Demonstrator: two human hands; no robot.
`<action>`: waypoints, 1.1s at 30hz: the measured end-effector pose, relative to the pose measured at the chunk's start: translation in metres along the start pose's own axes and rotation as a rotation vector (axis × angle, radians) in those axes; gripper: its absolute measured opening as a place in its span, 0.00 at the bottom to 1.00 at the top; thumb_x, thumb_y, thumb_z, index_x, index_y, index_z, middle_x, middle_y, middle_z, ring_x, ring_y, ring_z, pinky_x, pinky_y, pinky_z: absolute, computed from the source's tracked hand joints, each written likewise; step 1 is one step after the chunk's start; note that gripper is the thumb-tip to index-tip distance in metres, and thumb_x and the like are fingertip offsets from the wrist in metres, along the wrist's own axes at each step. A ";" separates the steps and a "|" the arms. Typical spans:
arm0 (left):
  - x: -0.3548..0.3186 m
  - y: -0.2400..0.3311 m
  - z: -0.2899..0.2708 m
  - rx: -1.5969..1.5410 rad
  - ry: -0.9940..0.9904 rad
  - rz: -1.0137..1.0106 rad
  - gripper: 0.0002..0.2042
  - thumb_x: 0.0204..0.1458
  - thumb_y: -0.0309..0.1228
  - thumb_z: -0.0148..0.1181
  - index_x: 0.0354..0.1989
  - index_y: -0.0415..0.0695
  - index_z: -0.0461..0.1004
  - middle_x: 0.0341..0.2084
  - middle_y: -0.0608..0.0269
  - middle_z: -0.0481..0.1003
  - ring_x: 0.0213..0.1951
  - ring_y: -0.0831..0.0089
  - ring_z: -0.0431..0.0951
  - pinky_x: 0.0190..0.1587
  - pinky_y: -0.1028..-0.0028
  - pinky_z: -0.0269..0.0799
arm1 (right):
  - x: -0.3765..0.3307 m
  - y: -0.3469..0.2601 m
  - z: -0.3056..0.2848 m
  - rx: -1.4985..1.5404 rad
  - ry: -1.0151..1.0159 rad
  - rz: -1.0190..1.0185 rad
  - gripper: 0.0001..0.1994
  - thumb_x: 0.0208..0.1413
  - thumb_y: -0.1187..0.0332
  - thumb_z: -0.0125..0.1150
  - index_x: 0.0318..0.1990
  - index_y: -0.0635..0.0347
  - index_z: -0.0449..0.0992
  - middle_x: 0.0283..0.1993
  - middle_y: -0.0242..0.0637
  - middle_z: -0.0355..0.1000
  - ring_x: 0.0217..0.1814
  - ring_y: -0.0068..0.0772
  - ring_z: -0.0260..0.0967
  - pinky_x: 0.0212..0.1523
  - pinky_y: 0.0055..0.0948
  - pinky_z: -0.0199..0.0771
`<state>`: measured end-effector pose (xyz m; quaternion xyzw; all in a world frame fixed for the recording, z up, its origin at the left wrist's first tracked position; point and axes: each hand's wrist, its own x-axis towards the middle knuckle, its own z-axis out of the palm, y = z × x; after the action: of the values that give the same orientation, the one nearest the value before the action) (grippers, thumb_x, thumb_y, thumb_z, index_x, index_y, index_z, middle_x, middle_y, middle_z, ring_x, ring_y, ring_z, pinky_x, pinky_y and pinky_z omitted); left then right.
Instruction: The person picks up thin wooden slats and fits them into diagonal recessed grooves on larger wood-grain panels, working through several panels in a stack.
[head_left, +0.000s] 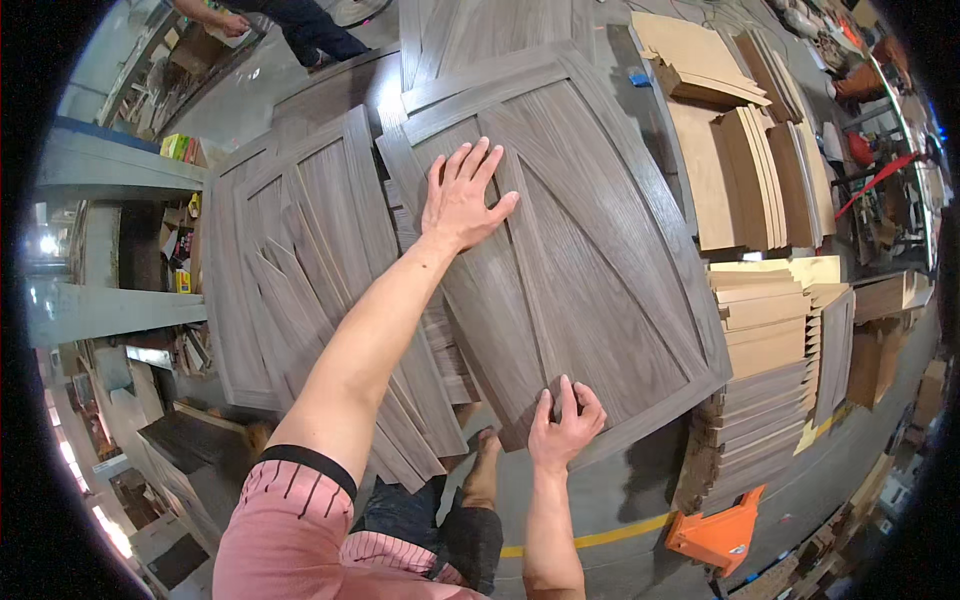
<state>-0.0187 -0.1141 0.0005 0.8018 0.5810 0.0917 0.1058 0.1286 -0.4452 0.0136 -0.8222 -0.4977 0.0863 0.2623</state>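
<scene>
Your left hand (pixel 462 197) is spread wide and flat, fingers fanned, pressing on the face of the grey wood-grain door panel (pixel 590 250) near its upper middle, arm stretched right out across it. Your right hand (pixel 563 425) is down at the panel's near edge, fingers curled over the frame and gripping it, so the two hands sit well apart, one at the near edge and one well up the face. The panel itself lies tilted in front of you, a framed board with diagonal slats, resting over other boards of the same kind. Just to its left there's a second grey panel (pixel 300 250) with loose slats (pixel 400 420) fanned across it. Off to your right stand stacks of pale tan boards (pixel 760 180), and nearer you a tall pile of thin strips (pixel 765 370) beside an orange pallet jack part (pixel 722 535). A yellow floor line (pixel 610 535) runs beneath. At the top left, another person's hand (pixel 228 22) reaches towards a box.
</scene>
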 end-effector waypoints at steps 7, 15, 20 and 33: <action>-0.001 -0.002 0.001 -0.003 0.037 0.011 0.38 0.61 0.58 0.53 0.77 0.56 0.55 0.78 0.62 0.51 0.78 0.62 0.48 0.79 0.52 0.36 | -0.003 0.005 -0.002 -0.006 -0.011 -0.028 0.19 0.51 0.68 0.74 0.53 0.50 0.83 0.57 0.36 0.70 0.57 0.44 0.65 0.57 0.45 0.65; -0.001 -0.001 0.003 -0.034 0.066 -0.006 0.39 0.58 0.58 0.56 0.76 0.56 0.57 0.77 0.62 0.53 0.77 0.63 0.49 0.79 0.52 0.37 | -0.016 0.021 -0.023 -0.015 -0.067 -0.030 0.22 0.49 0.69 0.75 0.55 0.56 0.81 0.55 0.39 0.70 0.58 0.46 0.63 0.61 0.46 0.62; -0.001 -0.002 0.001 -0.032 0.062 0.003 0.39 0.58 0.58 0.56 0.76 0.55 0.57 0.77 0.62 0.53 0.77 0.64 0.49 0.79 0.53 0.37 | -0.020 0.027 -0.016 -0.038 -0.015 -0.070 0.23 0.47 0.69 0.75 0.54 0.56 0.81 0.52 0.38 0.71 0.56 0.45 0.64 0.59 0.46 0.63; 0.000 0.000 0.004 -0.006 0.052 -0.003 0.38 0.59 0.58 0.53 0.76 0.56 0.57 0.77 0.62 0.52 0.78 0.65 0.49 0.79 0.53 0.36 | -0.018 0.034 -0.019 -0.068 -0.045 -0.157 0.22 0.47 0.65 0.72 0.52 0.53 0.84 0.52 0.36 0.71 0.55 0.43 0.65 0.57 0.45 0.63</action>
<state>-0.0180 -0.1148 -0.0030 0.7979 0.5846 0.1141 0.0932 0.1539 -0.4794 0.0101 -0.7871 -0.5689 0.0668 0.2288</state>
